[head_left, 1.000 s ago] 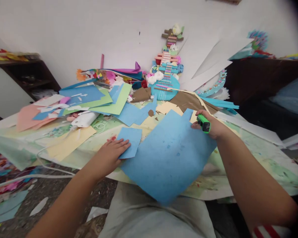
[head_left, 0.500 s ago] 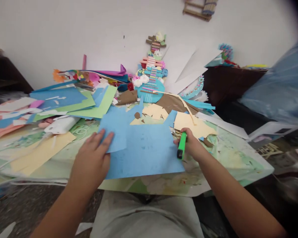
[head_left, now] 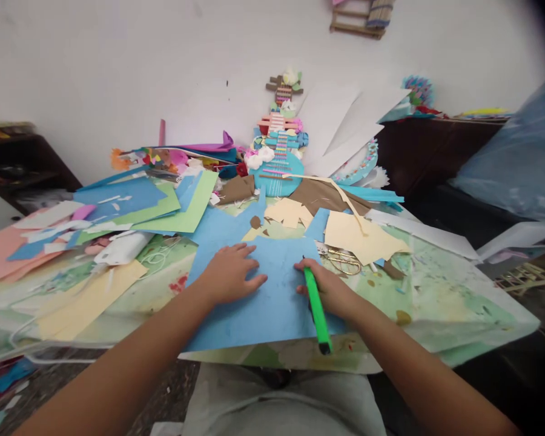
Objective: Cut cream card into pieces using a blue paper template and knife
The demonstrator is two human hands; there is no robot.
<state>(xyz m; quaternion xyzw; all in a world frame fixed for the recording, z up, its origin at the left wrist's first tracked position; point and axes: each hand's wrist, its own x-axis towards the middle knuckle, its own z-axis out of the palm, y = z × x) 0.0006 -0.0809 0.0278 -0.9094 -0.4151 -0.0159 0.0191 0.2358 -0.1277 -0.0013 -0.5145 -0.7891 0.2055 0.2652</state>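
A large blue paper sheet lies in front of me near the table's front edge. My left hand rests flat on it, fingers spread, with nothing in it. Over the sheet's right side, my right hand is closed around a slim green pen-like tool with a black rear end. Its dark tip points away from me, and I cannot tell whether it touches the paper. Just beyond the right hand lie gold-coloured loops like scissor handles, partly beneath cream paper.
Blue and green sheets are piled at the left, near a white device with a cable. A decorated blue paper guitar leans on the wall. Brown paper and scraps lie behind the sheet. A plastic bag bulges at the right.
My left hand has let go of the smaller blue piece and moved right onto the large sheet. The right hand has come left, with the green tool now showing more of its length.
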